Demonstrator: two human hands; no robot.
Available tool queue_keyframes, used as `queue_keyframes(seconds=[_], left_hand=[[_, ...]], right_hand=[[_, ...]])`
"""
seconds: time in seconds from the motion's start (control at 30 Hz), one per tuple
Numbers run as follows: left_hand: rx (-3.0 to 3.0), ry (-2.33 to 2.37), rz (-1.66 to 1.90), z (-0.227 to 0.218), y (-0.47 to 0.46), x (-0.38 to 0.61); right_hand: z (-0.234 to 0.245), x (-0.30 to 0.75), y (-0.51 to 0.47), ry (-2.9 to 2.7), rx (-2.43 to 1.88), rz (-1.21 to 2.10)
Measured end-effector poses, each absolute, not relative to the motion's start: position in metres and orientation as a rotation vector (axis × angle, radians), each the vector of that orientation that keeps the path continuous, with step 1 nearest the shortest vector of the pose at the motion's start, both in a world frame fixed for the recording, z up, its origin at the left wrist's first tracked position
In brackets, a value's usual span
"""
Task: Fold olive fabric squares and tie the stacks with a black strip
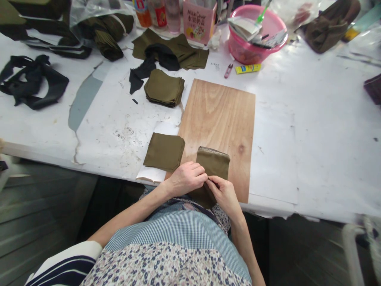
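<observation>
My left hand (192, 175) and my right hand (222, 190) meet at the front edge of a wooden board (220, 115). Both are closed, fingertips pinching the edge of an olive-green fabric piece (203, 196) that hangs down toward my lap. Just beyond my fingers, a stack of olive fabric pieces (213, 161) lies on the board. Left of it, another olive fabric stack (164, 151) rests partly on white paper and reaches the board's edge. A thicker pile of cut olive pieces (164, 86) sits farther back.
A pink basin (257, 33) with odds and ends stands at the back. Near it lie small thread snips (228, 71) and a yellow tube (248, 69). Black fabric strips (33, 81) are at left. Bottles (157, 14) and a pink box (199, 22) line the rear.
</observation>
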State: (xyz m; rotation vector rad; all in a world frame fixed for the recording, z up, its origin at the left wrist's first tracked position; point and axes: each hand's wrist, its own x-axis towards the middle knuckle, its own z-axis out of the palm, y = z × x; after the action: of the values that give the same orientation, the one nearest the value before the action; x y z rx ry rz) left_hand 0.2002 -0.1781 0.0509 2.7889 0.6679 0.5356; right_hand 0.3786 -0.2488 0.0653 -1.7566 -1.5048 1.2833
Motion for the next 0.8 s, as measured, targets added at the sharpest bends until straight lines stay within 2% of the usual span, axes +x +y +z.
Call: queue_keyframes(seconds=[0.57,0.8], left_hand=[[2.769,0.706,0.538,0.0493,-0.1804,0.1997],[2.517,0.808,0.671,0.0543,-0.1751,0.1965]], right_hand=[[0.0650,0.3793,-0.2483,-1.506,-1.750,1.295],[0.0629,0.3801,-0.2491,-1.525,-1.770,1.272]])
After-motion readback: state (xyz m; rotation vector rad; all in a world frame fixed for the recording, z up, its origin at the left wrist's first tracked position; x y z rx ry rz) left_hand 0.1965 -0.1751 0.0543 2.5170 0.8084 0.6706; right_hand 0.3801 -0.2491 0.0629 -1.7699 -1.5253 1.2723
